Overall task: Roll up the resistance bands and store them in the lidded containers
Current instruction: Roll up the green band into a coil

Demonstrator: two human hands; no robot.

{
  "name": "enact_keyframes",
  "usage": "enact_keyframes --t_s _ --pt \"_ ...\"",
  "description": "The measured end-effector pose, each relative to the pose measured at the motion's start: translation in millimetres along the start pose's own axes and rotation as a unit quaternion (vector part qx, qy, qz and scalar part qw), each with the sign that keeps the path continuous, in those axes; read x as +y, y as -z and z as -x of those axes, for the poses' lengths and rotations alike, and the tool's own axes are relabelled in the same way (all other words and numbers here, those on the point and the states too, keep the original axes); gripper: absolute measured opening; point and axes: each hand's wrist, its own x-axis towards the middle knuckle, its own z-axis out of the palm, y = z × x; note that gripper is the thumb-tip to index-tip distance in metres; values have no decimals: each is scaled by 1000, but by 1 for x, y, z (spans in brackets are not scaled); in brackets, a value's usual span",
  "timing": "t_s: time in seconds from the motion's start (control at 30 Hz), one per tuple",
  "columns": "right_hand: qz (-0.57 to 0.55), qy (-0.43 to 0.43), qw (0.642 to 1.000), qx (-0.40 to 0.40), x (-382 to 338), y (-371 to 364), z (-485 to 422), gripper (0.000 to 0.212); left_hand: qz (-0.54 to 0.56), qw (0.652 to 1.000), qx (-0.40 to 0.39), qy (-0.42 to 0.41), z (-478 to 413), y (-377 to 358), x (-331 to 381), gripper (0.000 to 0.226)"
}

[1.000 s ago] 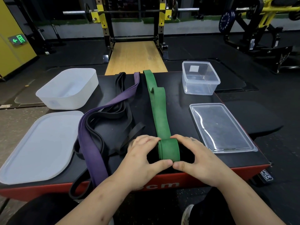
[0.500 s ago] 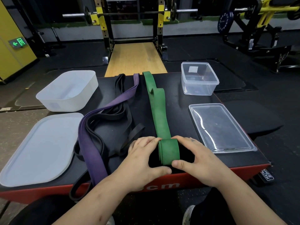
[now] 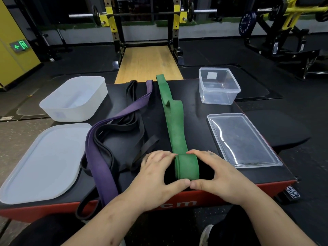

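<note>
2 hands work the green band (image 3: 174, 121) at its near end, where we find it wound into a short roll. We record the left hand (image 3: 156, 174) curled round the left side of that roll and the right hand (image 3: 218, 176) curled round the right side; fingertips of both sit on the far top edge, and the 2 thumbs touch each other at the near side. Neither hand is slack. Beyond the roll the green band runs unrolled away from the person, with 1 raised fold along its far part, and its far end reaches the far edge of the plyo box (image 3: 195, 125) that carries it.

Left of the green band we note black bands (image 3: 127, 125) in a loose heap (1 black loop hangs over the near edge of the box), and a purple band (image 3: 99, 162) laid across them. Further left of the green band stand a frosted container (image 3: 53, 110) at the far side and a frosted lid (image 3: 44, 162) lying flat nearer to the person. Right of the green band we see a clear container (image 3: 218, 99), open-topped, and nearer, a clear lid (image 3: 239, 139) lying flat.
</note>
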Motion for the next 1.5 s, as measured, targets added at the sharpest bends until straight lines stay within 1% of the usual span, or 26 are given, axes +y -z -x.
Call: enact_keyframes --t_s 0.1,0.23,0.3,0.37,0.47,0.53,0.63,0.7,0.77,0.87,0.9,0.97,1.07,1.13,1.3,1.43,1.5 --pt "-7 4 1000 15 0 -1 0 77 18 1000 -3 -7 1 0 -5 96" --pt "-8 16 1000 17 -5 -2 0 79 27 999 40 -12 -1 -3 -5 80" --pt "-10 13 1000 -3 -5 1 2 87 30 999 41 -6 -1 -3 -5 78" --pt "-8 -10 1000 -22 -3 1 4 91 33 999 35 4 -1 -3 -7 79" --pt "-5 -23 1000 -6 -1 -1 3 85 17 1000 18 4 -1 -3 -4 82" --pt "-8 -6 1000 13 -3 -2 2 80 4 1000 11 0 -1 -3 -3 86" --pt "-22 10 999 26 -5 0 1 74 22 1000 -6 -9 1 0 -5 94" --pt "-21 10 999 24 -5 -1 0 73 23 999 17 -17 0 -3 -6 91" --pt "-7 10 1000 17 -4 -2 -1 76 31 998 54 -11 -1 -6 -7 86" --pt "21 6 1000 -4 0 -2 -1 93 46 997 62 4 -2 -5 -6 83" --pt "27 3 1000 -9 0 -1 0 98 49 997 61 9 -2 -5 -6 83" --pt "35 0 999 -1 0 -2 0 98 54 997 55 18 -2 -3 -6 84" --pt "26 6 999 19 -4 -2 0 83 47 998 42 26 -2 -4 -5 89" --pt "8 -2 1000 15 -6 0 -1 77 36 999 26 24 -1 -3 -5 91" --pt "4 -12 1000 5 -3 3 0 81 25 1000 1 15 1 0 -3 99" --pt "6 0 1000 2 -5 2 -1 72 20 1000 -4 13 -1 2 -3 101" --pt "4 -8 1000 6 -6 2 -1 80 17 1000 -21 14 0 2 -3 105"
